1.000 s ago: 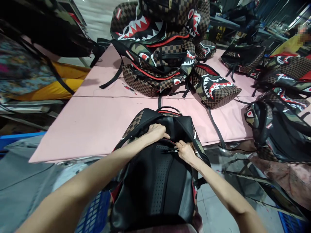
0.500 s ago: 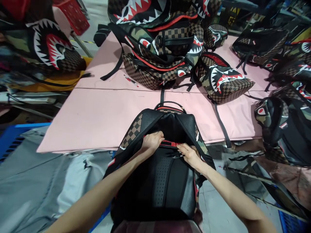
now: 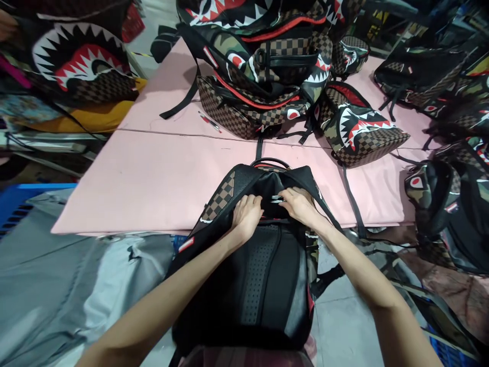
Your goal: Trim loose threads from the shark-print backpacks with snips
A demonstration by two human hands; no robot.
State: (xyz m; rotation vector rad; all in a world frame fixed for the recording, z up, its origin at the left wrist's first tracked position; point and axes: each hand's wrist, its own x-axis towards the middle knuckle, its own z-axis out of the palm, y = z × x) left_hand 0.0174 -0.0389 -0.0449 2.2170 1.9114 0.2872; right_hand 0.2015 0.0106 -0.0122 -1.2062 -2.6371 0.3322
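Note:
A black backpack [image 3: 263, 275] with brown checkered panels rests in front of me, its back panel up and its top leaning on the table edge. My left hand [image 3: 247, 213] is closed on the black fabric at the left of the bag's opening; its fingertips are partly hidden. At the opening's right side my right hand [image 3: 300, 206] holds small thread snips [image 3: 276, 199], their two metal tips pointing left over the dark lining. A little red trim shows between the hands, and the carry handle [image 3: 271, 160] arches above them.
A pink-covered table [image 3: 153, 178] spans the front. Piled shark-mouth backpacks [image 3: 263, 66] lie on it, with a smaller checkered bag [image 3: 364, 132] and a red pen [image 3: 209, 123]. More backpacks [image 3: 446, 209] sit right; grey cloth [image 3: 76, 275] fills a blue crate [image 3: 23, 196]. Someone handles a bag [image 3: 84, 61] at left.
Both my hands have moved up along the opening, off the red-trimmed edge onto the black fabric. The snips have risen with my right hand. At left, the other person's bag has shifted.

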